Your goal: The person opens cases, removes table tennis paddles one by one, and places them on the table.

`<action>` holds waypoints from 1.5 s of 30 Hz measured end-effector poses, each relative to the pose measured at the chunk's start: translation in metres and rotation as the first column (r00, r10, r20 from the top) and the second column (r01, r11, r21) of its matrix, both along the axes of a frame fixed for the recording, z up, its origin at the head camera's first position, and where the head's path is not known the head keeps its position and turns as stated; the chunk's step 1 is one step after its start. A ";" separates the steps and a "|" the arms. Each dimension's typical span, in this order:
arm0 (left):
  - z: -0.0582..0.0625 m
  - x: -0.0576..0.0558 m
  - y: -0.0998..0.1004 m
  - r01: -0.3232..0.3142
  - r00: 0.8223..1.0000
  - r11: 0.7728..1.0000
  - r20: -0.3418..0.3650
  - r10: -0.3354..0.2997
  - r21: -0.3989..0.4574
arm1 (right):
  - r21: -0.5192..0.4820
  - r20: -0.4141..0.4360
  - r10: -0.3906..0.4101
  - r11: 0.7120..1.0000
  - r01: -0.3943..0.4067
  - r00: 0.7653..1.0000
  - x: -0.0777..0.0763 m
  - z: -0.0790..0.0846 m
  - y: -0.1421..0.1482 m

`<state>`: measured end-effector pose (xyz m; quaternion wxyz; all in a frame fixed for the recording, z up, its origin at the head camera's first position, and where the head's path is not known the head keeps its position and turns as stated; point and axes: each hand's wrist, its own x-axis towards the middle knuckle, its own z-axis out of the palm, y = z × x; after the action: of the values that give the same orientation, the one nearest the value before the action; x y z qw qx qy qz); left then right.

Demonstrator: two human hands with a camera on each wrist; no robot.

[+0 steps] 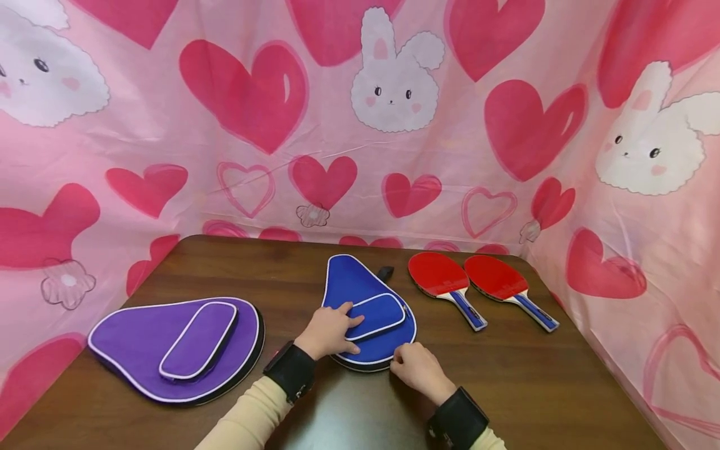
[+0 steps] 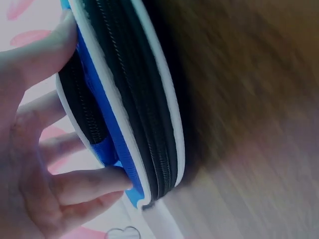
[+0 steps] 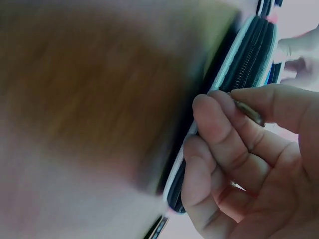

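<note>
A blue table tennis paddle case (image 1: 351, 278) with white piping lies on the table, its small front pocket (image 1: 378, 317) facing up. My left hand (image 1: 329, 331) rests on the case with fingers spread over the pocket and lower face. The left wrist view shows its fingertips against the blue fabric beside the black zipper band (image 2: 134, 99). At the lower right edge of the case, my right hand (image 1: 419, 370) pinches a metal zipper pull (image 3: 249, 112) between thumb and curled fingers. Closed zipper teeth (image 3: 244, 69) run along the edge beyond it.
A purple paddle case (image 1: 140, 337) with its own pocket lies at the left. Two red paddles (image 1: 439, 274) (image 1: 497, 277) with blue handles lie at the back right. Pink curtains (image 1: 337, 144) with hearts and rabbits stand around the wooden table (image 1: 534, 387).
</note>
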<state>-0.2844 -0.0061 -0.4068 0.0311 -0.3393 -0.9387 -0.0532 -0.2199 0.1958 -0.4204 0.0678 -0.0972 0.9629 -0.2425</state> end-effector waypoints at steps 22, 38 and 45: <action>0.001 0.025 0.033 0.057 0.965 0.995 -0.252 -0.075 -0.081 | 0.183 -0.196 -0.178 0.959 0.215 0.964 -0.035 0.003 0.046; -0.004 -0.008 0.008 -0.044 0.973 0.999 0.226 0.047 -0.017 | 0.192 -0.240 -0.127 0.966 0.175 0.962 -0.025 -0.004 0.041; -0.002 -0.008 0.012 -0.055 0.975 0.997 0.211 0.065 -0.053 | 0.218 -0.210 -0.073 0.968 0.120 0.975 -0.006 -0.001 0.031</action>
<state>-0.2928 0.0063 -0.4091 -0.0759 -0.3039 -0.9474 -0.0661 -0.2259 0.2264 -0.4211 -0.0309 -0.0653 0.9900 -0.1215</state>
